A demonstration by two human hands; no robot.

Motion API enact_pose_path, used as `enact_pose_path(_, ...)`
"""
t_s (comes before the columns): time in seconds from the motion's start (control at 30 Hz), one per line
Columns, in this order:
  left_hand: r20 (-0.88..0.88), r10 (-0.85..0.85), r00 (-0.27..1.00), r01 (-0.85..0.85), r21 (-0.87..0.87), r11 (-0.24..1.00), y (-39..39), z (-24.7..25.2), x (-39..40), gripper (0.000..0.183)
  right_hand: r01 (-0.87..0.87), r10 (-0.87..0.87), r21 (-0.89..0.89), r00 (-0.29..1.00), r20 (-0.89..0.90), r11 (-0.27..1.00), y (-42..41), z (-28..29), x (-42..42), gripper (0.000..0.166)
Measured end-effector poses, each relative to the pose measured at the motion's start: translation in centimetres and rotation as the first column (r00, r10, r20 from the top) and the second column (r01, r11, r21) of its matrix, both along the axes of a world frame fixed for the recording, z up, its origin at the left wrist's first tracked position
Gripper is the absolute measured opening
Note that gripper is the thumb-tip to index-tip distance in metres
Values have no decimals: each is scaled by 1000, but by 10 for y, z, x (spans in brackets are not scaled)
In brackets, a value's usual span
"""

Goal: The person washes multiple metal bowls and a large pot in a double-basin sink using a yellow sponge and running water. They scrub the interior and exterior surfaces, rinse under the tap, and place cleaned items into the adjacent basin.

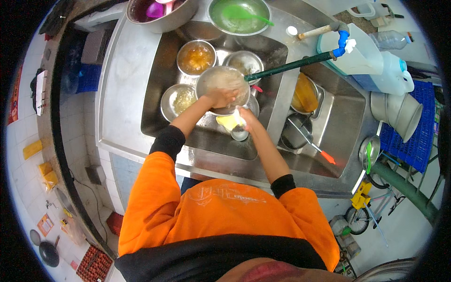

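Observation:
Water runs from a green pipe spout (289, 66) into a metal bowl (211, 75) over the left basin. My left hand (222, 97) is inside this bowl, fingers apart in the water. At the bowl's near rim, my right hand (246, 118) holds a yellow and white sponge (229, 121) with some foam. Around the bowl in the basin are a bowl of orange-brown liquid (196, 57), a bowl with cloudy yellowish liquid (176, 102) and another metal bowl (246, 60). A small metal cup (240, 134) lies below the sponge.
Behind the basin stand a large pot (176, 17) and a bowl with a green utensil (239, 14). The right basin (345, 130) holds a dark pan (296, 135), an orange-handled utensil (313, 144) and a yellow object in a container (306, 92). Plastic jugs (384, 75) stand right of the spout.

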State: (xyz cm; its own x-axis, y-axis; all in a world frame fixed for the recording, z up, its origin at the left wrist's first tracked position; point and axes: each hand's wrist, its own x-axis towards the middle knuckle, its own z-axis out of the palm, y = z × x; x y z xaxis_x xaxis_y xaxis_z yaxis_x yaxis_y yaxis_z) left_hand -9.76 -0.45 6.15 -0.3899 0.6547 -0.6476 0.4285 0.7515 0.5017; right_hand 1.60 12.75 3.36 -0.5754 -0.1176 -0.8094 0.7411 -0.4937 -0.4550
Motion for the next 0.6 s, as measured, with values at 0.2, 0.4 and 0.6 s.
enact_pose_path(0.2,-496,-103,862,-67,-313,947,-2,-34,19,66,8,44,349,989,-141,937,7,-12,1,32)
enact_pose_path(0.4,-125,-43,991,10,-253,968,-15,-33,10,61,-83,97,159,992,-85,984,2,-26,-3,35)
enact_pose_path(0.6,-379,-126,917,-68,-458,886,-48,-24,11,75,-122,279,560,938,-204,819,-20,7,-6,44)
